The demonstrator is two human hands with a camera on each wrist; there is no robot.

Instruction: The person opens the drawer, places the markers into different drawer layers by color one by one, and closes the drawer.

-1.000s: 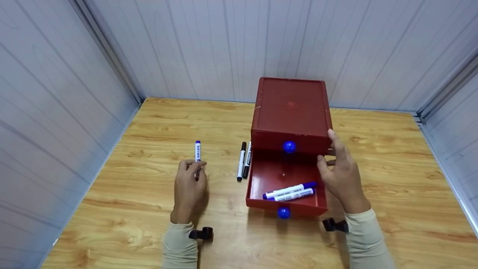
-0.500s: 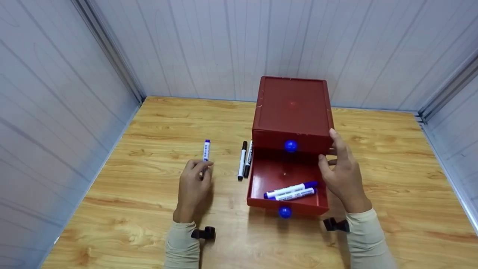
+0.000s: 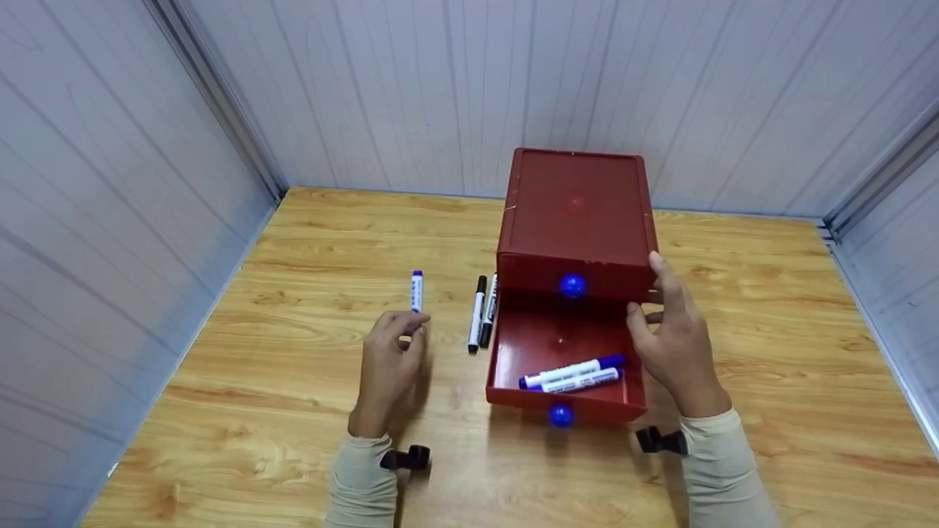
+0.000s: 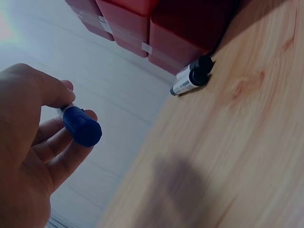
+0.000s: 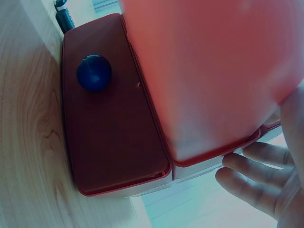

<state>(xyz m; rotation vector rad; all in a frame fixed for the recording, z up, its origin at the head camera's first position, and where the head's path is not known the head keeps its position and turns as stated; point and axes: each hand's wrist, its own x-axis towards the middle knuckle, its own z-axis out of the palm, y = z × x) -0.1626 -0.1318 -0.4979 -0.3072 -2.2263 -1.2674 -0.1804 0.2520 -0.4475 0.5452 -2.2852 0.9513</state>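
My left hand (image 3: 390,363) pinches a white marker (image 3: 417,292) with blue ends between thumb and fingers, above the table left of the red drawer cabinet (image 3: 579,209). In the left wrist view its blue end (image 4: 84,128) points toward the camera. My right hand (image 3: 676,356) touches the cabinet's right side, forefinger at the upper corner and thumb by the side of the pulled-out drawer (image 3: 554,330). Its other fingers (image 5: 259,168) lie loosely along the side in the right wrist view. Two blue-capped markers (image 3: 561,375) lie together inside that drawer, near its front.
Two black-capped markers (image 3: 476,315) lie against the cabinet's left side. A closed lower drawer (image 5: 114,128) with a blue knob (image 5: 94,72) sits beneath the pulled-out one. Pale panel walls (image 3: 396,95) enclose the wooden table (image 3: 293,352) at the back and sides.
My left hand has moved right, toward the cabinet, carrying the blue-capped marker. The right hand stays at the cabinet's side, and the drawer remains pulled out.
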